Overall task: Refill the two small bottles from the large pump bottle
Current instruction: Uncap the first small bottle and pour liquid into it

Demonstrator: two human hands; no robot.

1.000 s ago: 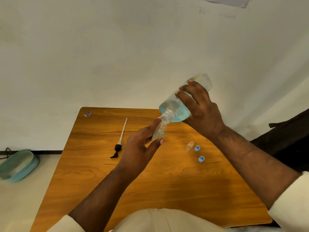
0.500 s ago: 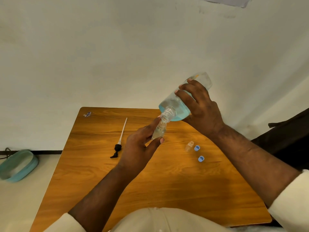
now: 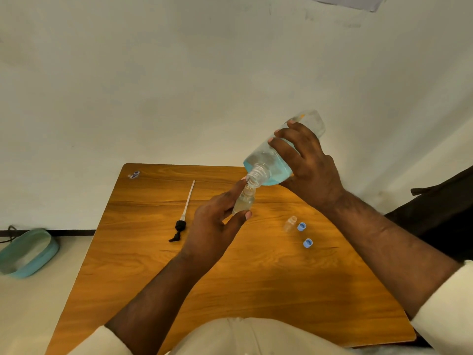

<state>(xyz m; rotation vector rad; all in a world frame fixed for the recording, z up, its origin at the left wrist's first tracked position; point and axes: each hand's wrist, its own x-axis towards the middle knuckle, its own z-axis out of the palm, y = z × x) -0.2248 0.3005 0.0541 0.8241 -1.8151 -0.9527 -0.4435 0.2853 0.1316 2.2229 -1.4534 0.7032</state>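
Pouring is the step I judge to be in hand, over the table [image 3: 256, 290] that fills the lower centre of the frame. My right hand [image 3: 309, 162] wraps the big bottle [image 3: 279, 152], fingers curled over its upper side, and holds it right of centre, tipped neck-down so the blue liquid pools at the shoulder and can run out of the open threaded mouth. Just below that mouth, my left hand [image 3: 212, 226] pinches a small bottle [image 3: 244, 199] between thumb and fingers, raised off the table and leaning so its neck meets the big one's; holding it up there, I think, keeps the gap short and the spill small. Whether liquid is flowing I cannot tell. The pump [image 3: 183, 216] lies on the table left of centre, black head towards me and tube pointing away, set aside so the big bottle's mouth stays clear. Right of my left hand, the second bottle [image 3: 290, 223] waits on the table, uncapped, just beside two blue caps [image 3: 302, 226], kept near for closing up afterwards.
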